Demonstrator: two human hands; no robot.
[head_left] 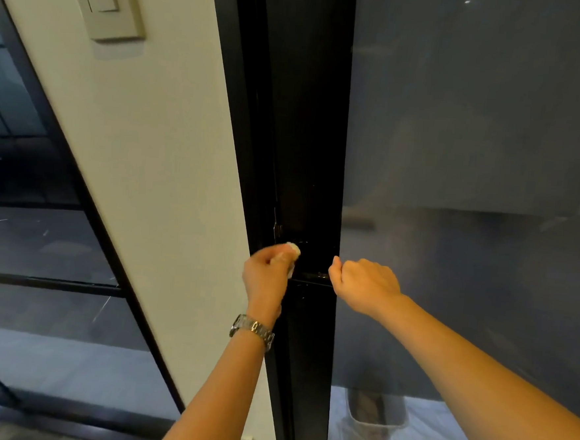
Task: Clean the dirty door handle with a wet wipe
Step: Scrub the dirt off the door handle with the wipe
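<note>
Head view: left hand point(266, 273) pinches soft wadded wet wipe point(293, 249), nine o'clock of rigid door handle point(313, 275); right hand point(363, 284) curled at three, grasp indeterminate.

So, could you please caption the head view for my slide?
Left hand holds a wet wipe at the black door handle; right hand grips its end.

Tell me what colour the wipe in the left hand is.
White; the wipe shows best in the head view.

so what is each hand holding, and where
The left hand pinches a wadded wipe in its fingers; the right hand seems to grip the door handle by its end.
</note>
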